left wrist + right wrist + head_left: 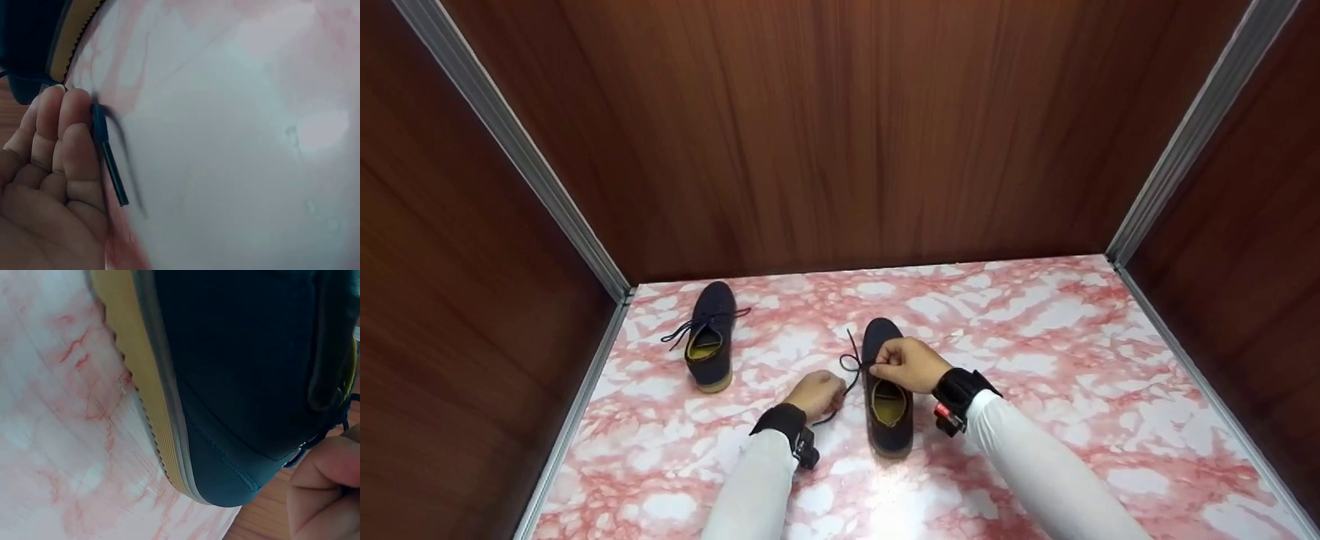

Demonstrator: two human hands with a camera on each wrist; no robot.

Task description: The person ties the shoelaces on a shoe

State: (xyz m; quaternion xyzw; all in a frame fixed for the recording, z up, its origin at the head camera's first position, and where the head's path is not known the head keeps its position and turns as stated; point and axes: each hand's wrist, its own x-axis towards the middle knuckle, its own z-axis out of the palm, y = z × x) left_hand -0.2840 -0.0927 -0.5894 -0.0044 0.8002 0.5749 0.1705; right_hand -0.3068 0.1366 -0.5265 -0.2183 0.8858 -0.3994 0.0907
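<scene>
A dark navy lace-up shoe (891, 442) with a yellow insole stands toe-away in front of me; the right wrist view shows its tan, ridged sole (151, 388). My right hand (911, 365) bends over the shoe's throat, thumb and forefinger pinching the dark lacing there. To the left of the shoe, my left hand (817, 394) grips a shoelace (115, 174), whose tipped end sticks out past the fingertips in the left wrist view. Between the two hands the lace forms a small loop beside the shoe.
The matching shoe (712, 300) stands farther back on the left with its laces spread to both sides. Under both lies a red-and-white marbled surface (1035, 450). Brown wood-grain panels (840, 135) enclose it at the back and sides, with grey metal corner posts (521, 150).
</scene>
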